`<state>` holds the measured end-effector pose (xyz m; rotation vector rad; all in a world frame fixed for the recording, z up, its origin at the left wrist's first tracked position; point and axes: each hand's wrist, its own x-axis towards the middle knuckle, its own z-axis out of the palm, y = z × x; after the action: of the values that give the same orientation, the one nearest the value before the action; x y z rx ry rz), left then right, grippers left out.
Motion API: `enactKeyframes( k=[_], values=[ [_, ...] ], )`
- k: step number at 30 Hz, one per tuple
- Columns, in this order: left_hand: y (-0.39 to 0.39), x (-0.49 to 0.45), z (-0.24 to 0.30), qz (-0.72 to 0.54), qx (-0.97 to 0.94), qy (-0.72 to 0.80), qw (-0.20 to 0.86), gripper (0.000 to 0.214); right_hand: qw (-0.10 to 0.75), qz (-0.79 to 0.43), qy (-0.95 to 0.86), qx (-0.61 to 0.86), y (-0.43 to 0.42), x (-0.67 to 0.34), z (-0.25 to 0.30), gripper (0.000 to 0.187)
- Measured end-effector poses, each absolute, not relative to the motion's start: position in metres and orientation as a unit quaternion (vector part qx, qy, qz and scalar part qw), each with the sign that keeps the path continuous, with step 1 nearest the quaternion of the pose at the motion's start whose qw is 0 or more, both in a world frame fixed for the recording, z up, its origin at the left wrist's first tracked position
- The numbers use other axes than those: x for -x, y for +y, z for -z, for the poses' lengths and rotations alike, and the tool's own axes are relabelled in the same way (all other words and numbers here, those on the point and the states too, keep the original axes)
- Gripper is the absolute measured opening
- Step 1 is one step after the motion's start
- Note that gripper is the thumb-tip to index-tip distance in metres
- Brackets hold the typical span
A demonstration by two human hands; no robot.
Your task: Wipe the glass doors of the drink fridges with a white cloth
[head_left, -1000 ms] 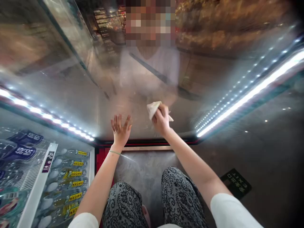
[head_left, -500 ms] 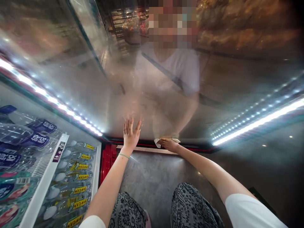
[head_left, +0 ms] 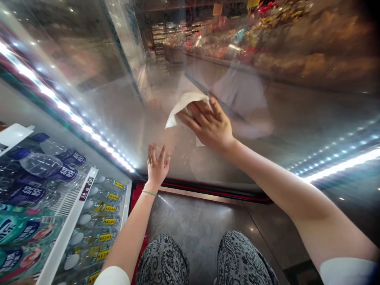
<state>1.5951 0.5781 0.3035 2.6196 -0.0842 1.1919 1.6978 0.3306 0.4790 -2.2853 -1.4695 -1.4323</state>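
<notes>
In front of me is a glass door (head_left: 234, 170) in a dark frame with a red line along its lower edge. My right hand (head_left: 213, 128) presses a thin white cloth (head_left: 185, 102) to the glass, at about mid-height. The cloth's near side is bunched under the fingers and its left corner stands out. Lower and to the left, my left hand (head_left: 158, 168) rests on the pane with its fingers spread, holding nothing. A thin green band circles that wrist.
Bottles with purple labels (head_left: 44, 166) lie on a shelf (head_left: 67, 229) at the left. Yellow-labelled bottles (head_left: 102, 237) stand below it. Light strips (head_left: 89, 132) line the glass. My patterned knees are close above the grey floor (head_left: 202, 229).
My right hand has risen with the cloth from the door's bottom edge to the middle of the glass. The left hand stays on the pane, nearly in place.
</notes>
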Motion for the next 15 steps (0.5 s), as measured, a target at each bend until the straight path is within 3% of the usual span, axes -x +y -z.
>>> enactKeyframes(
  k=[3, 7, 10, 12, 15],
  values=[
    [0.575, -1.595, -0.298, -0.415, -0.902, -0.033, 0.113, 0.058, -0.019, 0.440, -0.537, 0.720, 0.340, -1.692, -0.447, 0.061],
    [0.578, -1.590, -0.283, -0.421, -0.902, -0.039, 0.089, 0.063, -0.056, 0.305, -0.641, 0.702, 0.333, -1.681, -0.339, 0.054],
    [0.584, -1.586, -0.277, -0.402, -0.910, -0.041, 0.089, 0.066, 0.027, 0.116, -0.652, 0.749, 0.326, -1.674, -0.288, 0.059],
    [0.586, -1.584, -0.277, -0.386, -0.917, -0.043, 0.096, 0.067, 0.117, 0.015, -0.628, 0.769, 0.326, -1.673, -0.288, 0.060],
    [0.589, -1.582, -0.280, -0.375, -0.919, -0.026, 0.117, 0.067, 0.156, 0.070, -0.596, 0.785, 0.338, -1.680, -0.327, 0.060]
  ],
)
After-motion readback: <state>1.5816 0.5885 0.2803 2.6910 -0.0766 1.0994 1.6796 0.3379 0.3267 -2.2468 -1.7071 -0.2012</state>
